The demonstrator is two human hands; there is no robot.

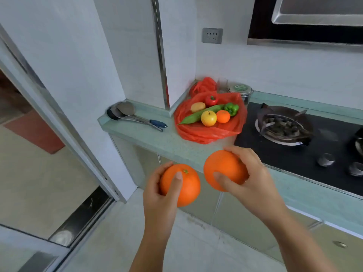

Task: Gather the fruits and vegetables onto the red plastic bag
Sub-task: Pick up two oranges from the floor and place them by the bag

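Note:
A red plastic bag (198,134) lies spread on the pale green counter beside the stove. On it rest a yellow apple (208,118), a small orange (223,116), a green pepper (231,108), a red pepper (211,100), a potato (198,107) and a long green cucumber (196,114). My left hand (161,195) grips a large orange (186,185) in front of the counter edge. My right hand (249,177) grips a second large orange (224,165) just below the bag, level with the counter's front edge.
Ladles and a spatula (129,114) lie on the counter left of the bag. A gas burner (282,126) and knobs sit on the black hob to the right. A metal tin (242,91), a glass (222,84) and another red bag stand behind. A doorway opens at left.

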